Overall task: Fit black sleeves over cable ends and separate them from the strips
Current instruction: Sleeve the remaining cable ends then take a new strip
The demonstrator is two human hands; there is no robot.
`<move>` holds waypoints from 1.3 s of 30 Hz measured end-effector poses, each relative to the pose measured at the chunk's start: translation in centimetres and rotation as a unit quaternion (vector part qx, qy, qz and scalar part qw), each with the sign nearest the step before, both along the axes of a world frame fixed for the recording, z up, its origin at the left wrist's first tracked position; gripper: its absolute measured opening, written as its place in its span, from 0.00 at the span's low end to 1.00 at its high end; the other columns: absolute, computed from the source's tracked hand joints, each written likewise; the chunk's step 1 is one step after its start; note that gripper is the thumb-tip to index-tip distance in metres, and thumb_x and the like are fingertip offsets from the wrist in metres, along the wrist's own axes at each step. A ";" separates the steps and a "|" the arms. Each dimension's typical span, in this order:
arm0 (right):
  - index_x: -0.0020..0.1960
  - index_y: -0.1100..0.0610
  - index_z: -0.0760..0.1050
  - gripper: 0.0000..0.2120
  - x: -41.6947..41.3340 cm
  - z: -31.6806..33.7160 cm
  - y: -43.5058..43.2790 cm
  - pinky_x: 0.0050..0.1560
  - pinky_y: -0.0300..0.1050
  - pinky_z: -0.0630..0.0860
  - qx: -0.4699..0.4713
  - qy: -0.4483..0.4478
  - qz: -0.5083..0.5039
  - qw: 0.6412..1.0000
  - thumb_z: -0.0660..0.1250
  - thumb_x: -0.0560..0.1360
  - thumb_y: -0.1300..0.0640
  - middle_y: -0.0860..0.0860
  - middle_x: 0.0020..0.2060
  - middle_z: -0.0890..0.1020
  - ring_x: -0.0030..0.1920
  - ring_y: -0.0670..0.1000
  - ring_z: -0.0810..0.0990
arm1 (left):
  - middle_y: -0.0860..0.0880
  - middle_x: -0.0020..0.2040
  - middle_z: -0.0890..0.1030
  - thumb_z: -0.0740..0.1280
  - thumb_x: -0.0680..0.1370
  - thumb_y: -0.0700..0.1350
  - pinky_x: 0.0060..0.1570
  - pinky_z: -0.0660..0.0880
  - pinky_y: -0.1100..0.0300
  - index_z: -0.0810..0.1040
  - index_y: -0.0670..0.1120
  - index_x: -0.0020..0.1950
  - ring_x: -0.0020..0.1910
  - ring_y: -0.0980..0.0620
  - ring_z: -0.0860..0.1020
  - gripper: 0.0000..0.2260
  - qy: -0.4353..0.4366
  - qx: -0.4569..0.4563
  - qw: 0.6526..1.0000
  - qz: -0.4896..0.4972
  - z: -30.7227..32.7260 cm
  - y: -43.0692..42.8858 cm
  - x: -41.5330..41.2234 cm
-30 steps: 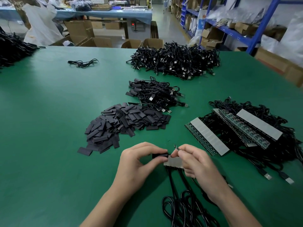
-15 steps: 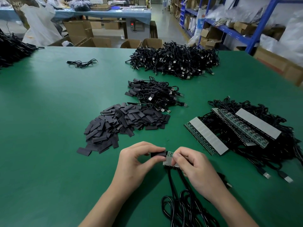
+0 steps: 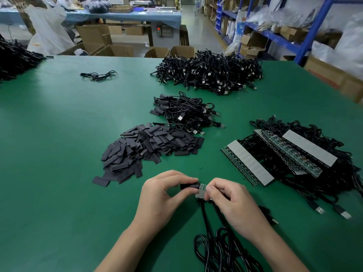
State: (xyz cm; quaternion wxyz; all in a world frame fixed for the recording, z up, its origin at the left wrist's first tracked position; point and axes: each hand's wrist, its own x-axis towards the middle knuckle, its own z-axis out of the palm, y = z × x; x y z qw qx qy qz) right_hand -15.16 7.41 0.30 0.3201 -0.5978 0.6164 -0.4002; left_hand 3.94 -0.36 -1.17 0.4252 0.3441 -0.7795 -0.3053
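Note:
My left hand (image 3: 163, 195) pinches a black sleeve (image 3: 189, 186) between thumb and forefinger near the table's front. The sleeve's right end meets a small green board on a short grey-backed strip (image 3: 200, 192). My right hand (image 3: 231, 205) grips that strip, and black cables (image 3: 216, 244) hang from it toward me. A heap of loose black sleeves (image 3: 149, 150) lies beyond my left hand. Full strips with cables (image 3: 247, 161) lie to the right.
A small pile of sleeved cables (image 3: 184, 112) sits behind the sleeve heap, and a large cable pile (image 3: 208, 71) sits farther back. One loose cable (image 3: 98, 75) lies at the far left. Another cable heap (image 3: 13, 59) overhangs the green table's (image 3: 59, 173) left edge.
The strip has turned in my right hand, so its green board now faces up. The sleeve has come up against the board's end. Both hands stayed in place.

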 end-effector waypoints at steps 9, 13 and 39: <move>0.40 0.46 0.77 0.12 0.0 -0.3 0.0 0.27 0.39 0.57 0.017 0.034 0.000 0.999 0.64 0.82 0.50 0.44 0.25 0.66 0.26 0.43 0.61 | 0.61 0.48 0.85 0.76 0.74 0.53 0.49 0.81 0.58 0.89 0.53 0.52 0.48 0.61 0.83 0.09 -0.062 -0.032 0.997 -0.028 0.3 -0.2 0.4; 0.40 0.48 0.78 0.12 -0.1 -0.3 0.1 0.27 0.39 0.57 0.024 0.037 0.003 0.999 0.64 0.82 0.50 0.44 0.25 0.66 0.26 0.43 0.61 | 0.61 0.48 0.85 0.75 0.74 0.54 0.50 0.81 0.58 0.88 0.53 0.53 0.48 0.62 0.83 0.10 -0.076 -0.016 0.996 -0.047 0.4 -0.5 0.6; 0.40 0.47 0.77 0.12 0.4 -0.3 0.4 0.26 0.39 0.57 0.007 0.094 0.015 0.995 0.64 0.82 0.51 0.43 0.24 0.70 0.24 0.44 0.64 | 0.60 0.47 0.84 0.76 0.75 0.54 0.46 0.80 0.59 0.88 0.52 0.54 0.46 0.62 0.82 0.10 -0.083 -0.017 0.994 -0.066 0.0 -0.4 0.6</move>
